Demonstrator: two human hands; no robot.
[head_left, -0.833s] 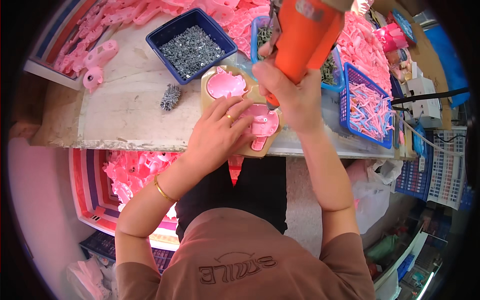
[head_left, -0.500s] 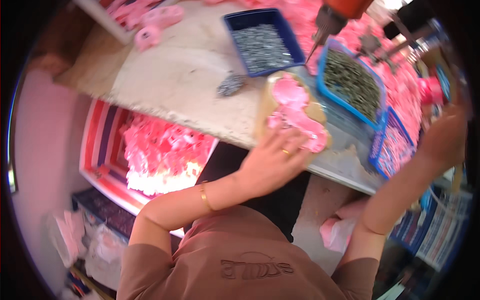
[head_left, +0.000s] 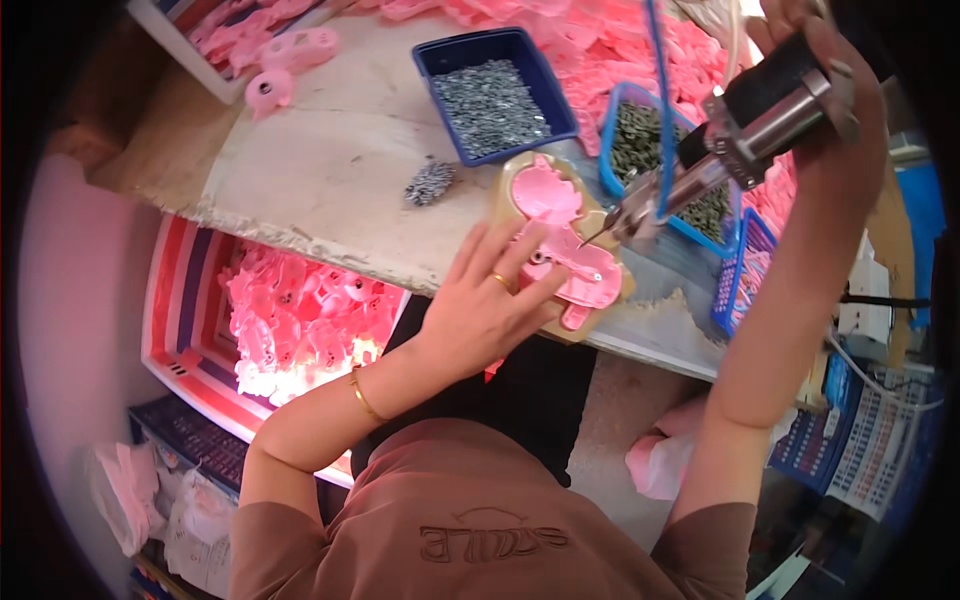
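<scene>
My left hand [head_left: 487, 297] lies with spread fingers over a pink plastic toy shell [head_left: 585, 270], pressing its near left side. The shell sits hollow side up in a tan holding block [head_left: 515, 180] at the table's front edge. At the upper right, my right hand [head_left: 840, 75] is wrapped round the black body of a power screwdriver [head_left: 765, 95]. The screwdriver slants down to the left, its thin bit just above or touching the shell's middle; I cannot tell which.
A dark blue tray [head_left: 470, 155] of silver screws and a blue basket [head_left: 608, 150] of dark screws stand behind the block. Loose screws [head_left: 430, 183] are heaped to the left. Pink parts [head_left: 600, 60] cover the back. Below left, a striped box [head_left: 165, 320] holds more pink shells.
My right hand has gone up and inward from the far right and now holds the screwdriver, its bit over the shell. The orange tool has left view. My left hand stays on the shell.
</scene>
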